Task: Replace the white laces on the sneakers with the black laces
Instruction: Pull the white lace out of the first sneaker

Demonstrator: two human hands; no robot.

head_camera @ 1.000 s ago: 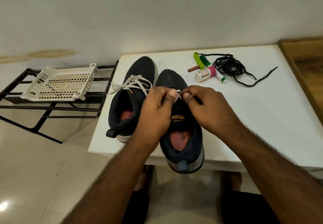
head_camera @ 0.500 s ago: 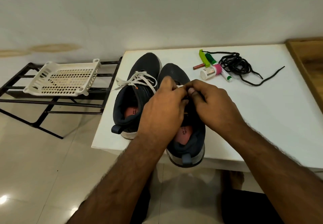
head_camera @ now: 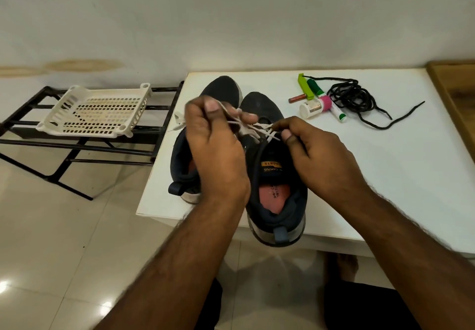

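**Both hands pull the white lace loose above the right sneaker**

At far left, well apart from the hands, a white plastic basket [head_camera: 95,112] lies on a black metal rack [head_camera: 77,154] over the tiled floor. The white counter [head_camera: 372,175] carries two dark sneakers side by side, toes toward the wall. The left sneaker [head_camera: 203,134] is mostly hidden behind the left hand [head_camera: 218,149]; a bit of its own white lace shows just left of that hand. The left hand is raised and clenched on a strand of the white lace [head_camera: 253,130], pinched between thumb and fingers. The lace runs thin and pale, in several crossing strands, from this hand to the right hand [head_camera: 316,157], which grasps the other end with its fingertips. Below and between the hands stands the right sneaker [head_camera: 276,188], with an open collar, pink insole and a yellow label on the tongue; its heel hangs over the counter edge.

Beyond the right hand, farther on the counter, lie some small tubes and bottles [head_camera: 316,100], and touching them the black laces [head_camera: 359,100] in a loose tangle.

Half a second ago the hands were close together, touching over the tongue; now they are apart, the left one lifted higher, and the lace is stretched between them.
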